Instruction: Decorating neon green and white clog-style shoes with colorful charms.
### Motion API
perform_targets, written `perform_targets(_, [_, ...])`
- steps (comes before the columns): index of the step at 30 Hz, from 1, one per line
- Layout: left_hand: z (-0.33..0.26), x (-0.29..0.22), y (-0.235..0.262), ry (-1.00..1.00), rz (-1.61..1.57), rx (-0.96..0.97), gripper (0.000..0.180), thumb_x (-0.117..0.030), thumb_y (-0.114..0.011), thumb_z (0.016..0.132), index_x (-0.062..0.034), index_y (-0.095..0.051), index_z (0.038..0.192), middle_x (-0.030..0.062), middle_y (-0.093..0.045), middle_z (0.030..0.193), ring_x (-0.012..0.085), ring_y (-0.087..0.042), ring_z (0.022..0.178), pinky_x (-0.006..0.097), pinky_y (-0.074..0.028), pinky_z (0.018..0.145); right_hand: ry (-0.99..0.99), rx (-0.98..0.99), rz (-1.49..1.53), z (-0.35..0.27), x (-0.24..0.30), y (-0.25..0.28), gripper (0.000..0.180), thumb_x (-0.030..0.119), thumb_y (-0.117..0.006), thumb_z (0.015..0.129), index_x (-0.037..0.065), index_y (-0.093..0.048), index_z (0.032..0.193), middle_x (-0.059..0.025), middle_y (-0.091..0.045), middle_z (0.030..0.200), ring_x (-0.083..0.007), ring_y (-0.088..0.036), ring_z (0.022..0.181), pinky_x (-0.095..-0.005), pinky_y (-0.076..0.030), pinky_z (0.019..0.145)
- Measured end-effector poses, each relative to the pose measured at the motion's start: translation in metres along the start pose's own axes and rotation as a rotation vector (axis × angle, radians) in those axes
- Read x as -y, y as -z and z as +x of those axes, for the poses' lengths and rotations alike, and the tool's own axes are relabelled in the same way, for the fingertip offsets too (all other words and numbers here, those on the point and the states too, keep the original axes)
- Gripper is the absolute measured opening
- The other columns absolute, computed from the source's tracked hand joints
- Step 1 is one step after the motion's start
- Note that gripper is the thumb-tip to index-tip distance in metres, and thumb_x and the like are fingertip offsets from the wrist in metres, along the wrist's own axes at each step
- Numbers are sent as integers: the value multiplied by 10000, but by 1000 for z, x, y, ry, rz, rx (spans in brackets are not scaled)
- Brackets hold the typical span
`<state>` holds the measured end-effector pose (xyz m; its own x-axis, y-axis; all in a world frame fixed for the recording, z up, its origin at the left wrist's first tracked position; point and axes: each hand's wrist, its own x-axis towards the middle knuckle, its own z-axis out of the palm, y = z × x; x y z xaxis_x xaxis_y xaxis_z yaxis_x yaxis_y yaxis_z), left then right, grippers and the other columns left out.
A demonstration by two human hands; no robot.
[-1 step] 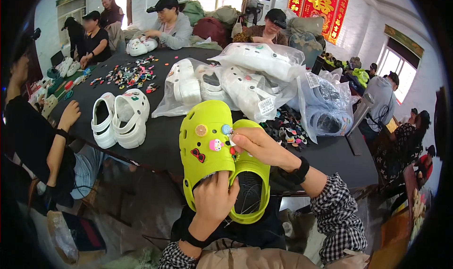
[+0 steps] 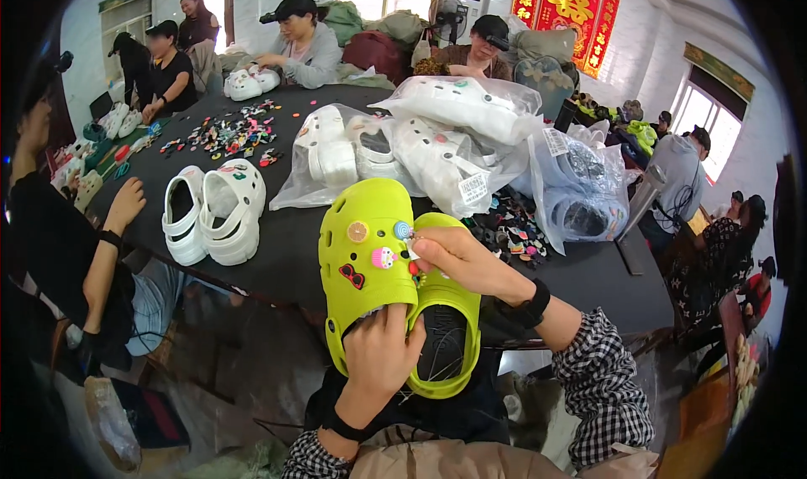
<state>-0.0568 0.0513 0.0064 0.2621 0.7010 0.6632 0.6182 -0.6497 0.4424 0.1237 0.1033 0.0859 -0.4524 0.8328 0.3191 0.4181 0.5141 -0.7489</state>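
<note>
While white shoes [image 2: 227, 214] stand on the table [image 2: 290, 245], the left green clog [image 2: 370, 200] is at centre, likely light, rubbery and best steadied from inside; the left hand [image 2: 378, 357] reaches in, its grip hidden. The blue lollipop charm [image 2: 403, 229], probably slippery, is pinched between the right hand's [image 2: 458, 259] thumb and finger, over the right green clog [image 2: 444, 332].

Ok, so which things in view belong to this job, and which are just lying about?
In the job:
- Green clogs, the left hand inside one
- Blue swirl charm, pinched by the right hand
- Loose charms on the table, probably

Lying about, it seems:
- White clogs
- Bagged shoes
- Fan
- Red wall banner
</note>
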Motion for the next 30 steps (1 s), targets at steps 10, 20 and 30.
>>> perform_targets(10, [2, 1, 3, -8, -53, 9, 254, -171, -697, 836, -34, -596, 1024, 136, -674, 814, 315, -665, 677, 395, -539, 583, -54, -29, 99, -4, 3, -3, 420, 309, -449, 1059, -4, -547, 796, -56, -548, 730, -137, -529, 692, -295, -436, 667])
perform_targets(20, [-5, 18, 4, 6, -57, -2, 262, -169, -706, 814, -25, -599, 1004, 165, -655, 764, 351, -652, 649, 421, -528, 574, -335, -435, -404, -8, -11, -7, 461, 290, -434, 1042, 25, -513, 674, -30, -485, 607, -107, -439, 592, -281, -336, 553])
perform_targets(30, [-2, 27, 7, 59, -178, -33, 313, -193, -729, 786, -7, -587, 994, 166, -645, 724, 366, -637, 613, 439, -513, 546, -156, -486, 512, -16, -29, 21, 474, 384, -404, 1063, 47, -590, 786, 15, -542, 688, -84, -477, 660, -237, -386, 648])
